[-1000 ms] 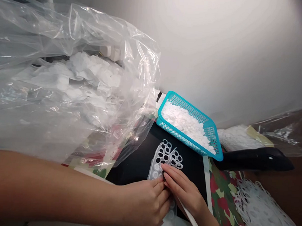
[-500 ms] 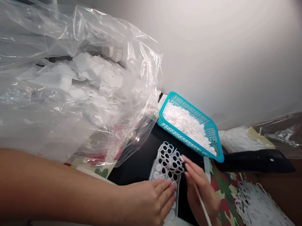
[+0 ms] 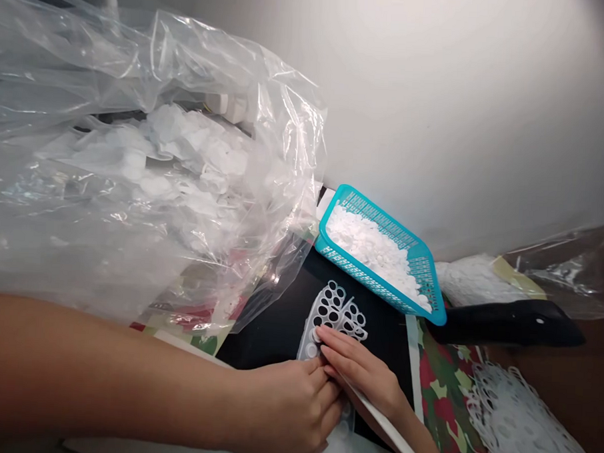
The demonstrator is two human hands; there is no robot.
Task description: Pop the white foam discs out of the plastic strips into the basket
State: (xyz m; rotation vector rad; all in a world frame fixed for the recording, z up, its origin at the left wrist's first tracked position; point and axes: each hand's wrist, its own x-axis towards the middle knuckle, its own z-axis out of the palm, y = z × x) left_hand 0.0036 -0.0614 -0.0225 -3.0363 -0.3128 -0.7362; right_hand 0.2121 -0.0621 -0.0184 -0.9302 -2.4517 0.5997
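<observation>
Well, a perforated white plastic sheet lies on a smooth black mat near the middle of the scene, its rows of round holes showing dark at the far end, with a slit running through them. Nearer, pale round discs sit in the holes. The left hand reaches in from the left on a long bare forearm, its fingers curled together against the sheet's near part. The right hand comes from the near right, fingers straight and held close, their tips pressed on a disc. Whether either hand pinches anything cannot be made out, and the hands hide much of the sheet. A thin white strip runs beneath the right wrist. Farther off sits a teal mesh basket heaped with small white pieces. On the left, a crumpled clear plastic bag holds a hazy mass of white pieces. On the right lie a black tapered object, camouflage-patterned material and a tangle of white perforated scrap.
</observation>
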